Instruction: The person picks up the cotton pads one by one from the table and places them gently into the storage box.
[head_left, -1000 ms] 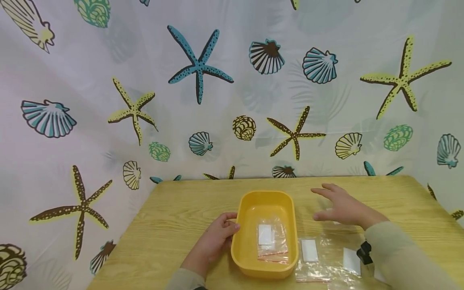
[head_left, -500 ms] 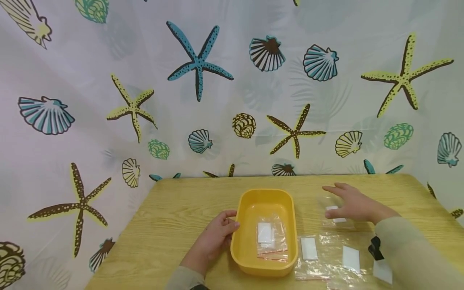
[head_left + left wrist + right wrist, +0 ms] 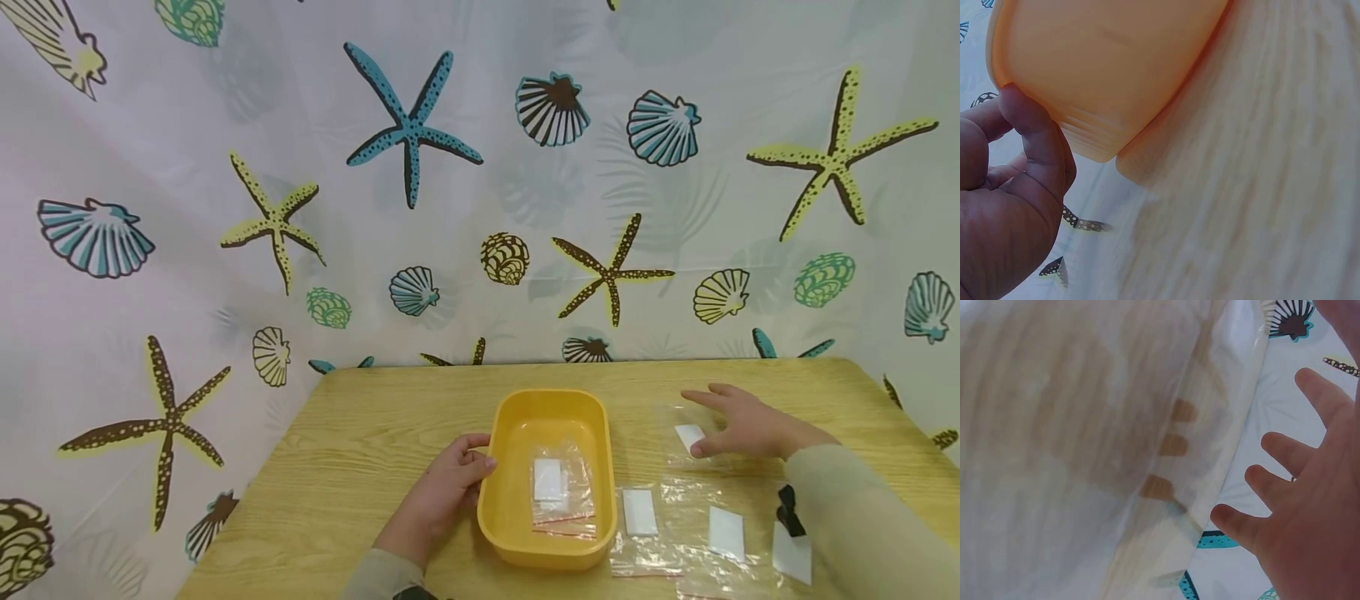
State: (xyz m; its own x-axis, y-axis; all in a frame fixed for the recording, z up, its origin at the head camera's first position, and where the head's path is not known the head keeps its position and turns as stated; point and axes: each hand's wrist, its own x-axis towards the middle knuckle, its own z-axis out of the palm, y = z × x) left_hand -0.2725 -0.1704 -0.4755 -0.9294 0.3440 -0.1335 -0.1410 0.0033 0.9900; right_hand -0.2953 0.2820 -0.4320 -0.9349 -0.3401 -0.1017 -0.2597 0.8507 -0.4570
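Note:
A yellow plastic bin [image 3: 489, 500] stands on the table, with my left hand [image 3: 442, 492] gripping its left rim. In the left wrist view, the fingers [image 3: 1029, 115] of that hand are bent at the edge of the bin. Inside the bin lie clear zip bags [image 3: 579, 492] with red closure lines and a white rectangle [image 3: 547, 480]. My right hand [image 3: 750, 423], fingers spread, is over another clear bag [image 3: 667, 417] with a white piece [image 3: 688, 435], partly hidden by the thumb. Whether it touches that bag I cannot tell.
More clear bags with white rectangles lie right of the bin: a near-left one [image 3: 640, 512], a middle one [image 3: 726, 533] and one by the right sleeve [image 3: 792, 554]. The wooden table [image 3: 390, 417] ends at a curtain [image 3: 480, 183] printed with shells and starfish.
My right hand has moved right, away from the bin, to the far bag. That bag's white piece shows more now. The left hand has stayed at the bin's rim.

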